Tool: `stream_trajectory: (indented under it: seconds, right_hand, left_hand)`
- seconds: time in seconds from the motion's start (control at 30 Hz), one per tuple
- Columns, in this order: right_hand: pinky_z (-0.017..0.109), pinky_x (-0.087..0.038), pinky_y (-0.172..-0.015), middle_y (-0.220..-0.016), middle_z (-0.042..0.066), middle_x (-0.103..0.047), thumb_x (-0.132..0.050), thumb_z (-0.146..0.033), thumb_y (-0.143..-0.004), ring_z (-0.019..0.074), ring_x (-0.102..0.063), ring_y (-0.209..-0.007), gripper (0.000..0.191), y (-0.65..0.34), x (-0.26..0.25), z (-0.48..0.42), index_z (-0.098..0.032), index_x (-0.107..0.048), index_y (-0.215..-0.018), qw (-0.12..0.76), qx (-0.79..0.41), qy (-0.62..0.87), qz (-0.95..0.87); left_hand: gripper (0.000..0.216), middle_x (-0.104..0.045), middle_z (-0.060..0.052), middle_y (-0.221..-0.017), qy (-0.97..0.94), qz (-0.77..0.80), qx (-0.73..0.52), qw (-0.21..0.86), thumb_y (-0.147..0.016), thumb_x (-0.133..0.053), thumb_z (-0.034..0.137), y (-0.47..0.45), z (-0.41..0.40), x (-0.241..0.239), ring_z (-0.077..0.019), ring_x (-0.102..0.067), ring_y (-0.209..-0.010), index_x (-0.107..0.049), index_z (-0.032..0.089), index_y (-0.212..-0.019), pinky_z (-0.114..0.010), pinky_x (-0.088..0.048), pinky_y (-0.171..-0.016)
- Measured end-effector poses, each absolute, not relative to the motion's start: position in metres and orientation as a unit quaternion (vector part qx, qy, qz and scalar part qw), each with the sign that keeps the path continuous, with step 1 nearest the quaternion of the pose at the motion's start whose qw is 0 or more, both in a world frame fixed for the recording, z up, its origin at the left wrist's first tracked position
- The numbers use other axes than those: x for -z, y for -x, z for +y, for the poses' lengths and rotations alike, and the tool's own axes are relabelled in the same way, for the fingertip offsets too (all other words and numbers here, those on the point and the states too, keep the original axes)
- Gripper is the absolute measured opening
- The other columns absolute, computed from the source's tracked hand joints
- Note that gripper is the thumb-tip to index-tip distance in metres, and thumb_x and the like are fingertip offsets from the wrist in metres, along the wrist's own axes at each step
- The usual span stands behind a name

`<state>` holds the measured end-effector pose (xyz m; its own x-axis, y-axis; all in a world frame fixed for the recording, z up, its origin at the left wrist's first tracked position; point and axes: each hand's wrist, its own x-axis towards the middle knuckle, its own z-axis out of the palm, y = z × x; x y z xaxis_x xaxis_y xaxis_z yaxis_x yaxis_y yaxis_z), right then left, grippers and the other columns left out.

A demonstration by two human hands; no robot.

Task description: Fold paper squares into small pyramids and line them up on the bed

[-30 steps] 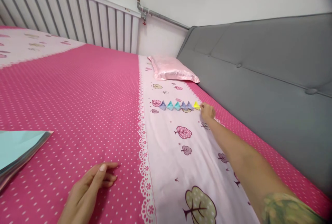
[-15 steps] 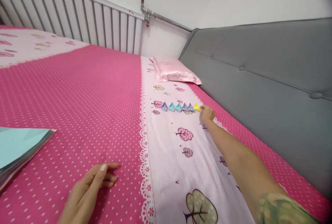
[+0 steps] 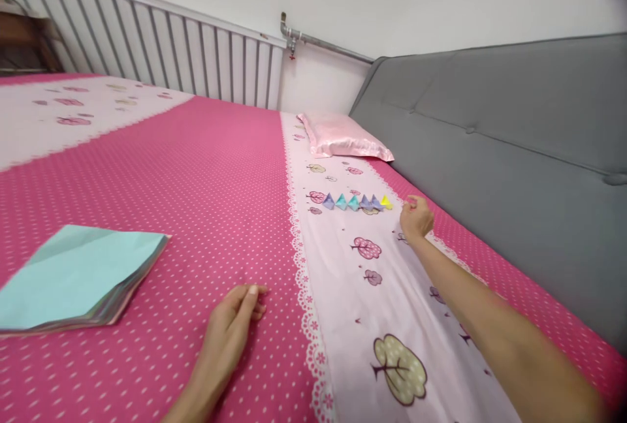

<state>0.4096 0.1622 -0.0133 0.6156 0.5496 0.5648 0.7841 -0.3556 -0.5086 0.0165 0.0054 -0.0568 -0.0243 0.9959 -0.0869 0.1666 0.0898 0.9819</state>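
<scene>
Sitting apart, just right of the yellow origami boat [image 3: 386, 202] ending the crosswise row of 6 [image 3: 353, 203], the nearer right hand [image 3: 416, 215] appears loosely curled, gripping nothing.

I'm getting bright, even light, soft sheen on the pillow [image 3: 345, 137] at one o'clock, smeared dots on the bedspread [image 3: 73, 374] toward eight o'clock, and a darkened corner at two.
</scene>
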Motion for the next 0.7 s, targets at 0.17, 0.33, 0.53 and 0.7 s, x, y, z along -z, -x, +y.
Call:
stream_trajectory:
  seconds: [0.17,0.33,0.53,0.7]
  right_hand:
    - [0.031,-0.044,-0.069,-0.085,0.007,-0.067,-0.048,-0.028,-0.077,0.0186,-0.061,-0.071,0.031,-0.34,-0.007,0.139,-0.017,-0.06,-0.103,0.433,0.113,0.744,-0.496]
    - [0.027,-0.047,-0.059,-0.083,0.006,-0.067,-0.056,-0.029,-0.073,0.0149,-0.061,-0.06,0.024,-0.221,-0.028,0.102,-0.015,-0.064,-0.091,0.471,-0.068,0.603,-0.64]
    - [0.027,-0.048,-0.066,-0.089,0.003,-0.067,-0.06,-0.023,-0.074,0.0131,-0.06,-0.073,0.017,-0.076,-0.047,0.062,-0.018,-0.066,-0.089,0.329,-0.231,0.39,-0.829]
    - [0.029,-0.045,-0.074,-0.096,0.003,-0.067,-0.064,-0.016,-0.071,0.0148,-0.058,-0.086,0.02,-0.01,-0.037,0.061,-0.02,-0.066,-0.091,0.261,-0.229,0.278,-0.896]
  left_hand:
    - [0.041,-0.063,-0.006,-0.071,-0.561,0.573,-0.436,0.408,-0.08,-0.041,0.049,-0.021,0.002,0.055,-0.0181,-0.057,-0.066,-0.062,0.014,-0.078,-0.029,-0.043,-0.062]
    - [0.034,-0.063,-0.008,-0.073,-0.649,0.6,-0.343,0.318,-0.083,-0.038,0.037,-0.02,-0.007,0.038,-0.0179,-0.057,-0.067,-0.062,0.014,-0.075,-0.029,-0.042,-0.063]
    - [0.03,-0.067,-0.016,-0.081,-0.764,0.567,-0.11,0.289,-0.08,-0.041,0.029,-0.013,-0.02,0.019,-0.026,-0.062,-0.076,-0.066,0.011,-0.08,-0.037,-0.045,-0.07]
    - [0.03,-0.067,-0.013,-0.096,-0.769,0.531,-0.138,0.329,-0.08,-0.041,0.023,-0.008,-0.021,0.02,-0.0279,-0.061,-0.087,-0.064,0.016,-0.098,-0.038,-0.047,-0.075]
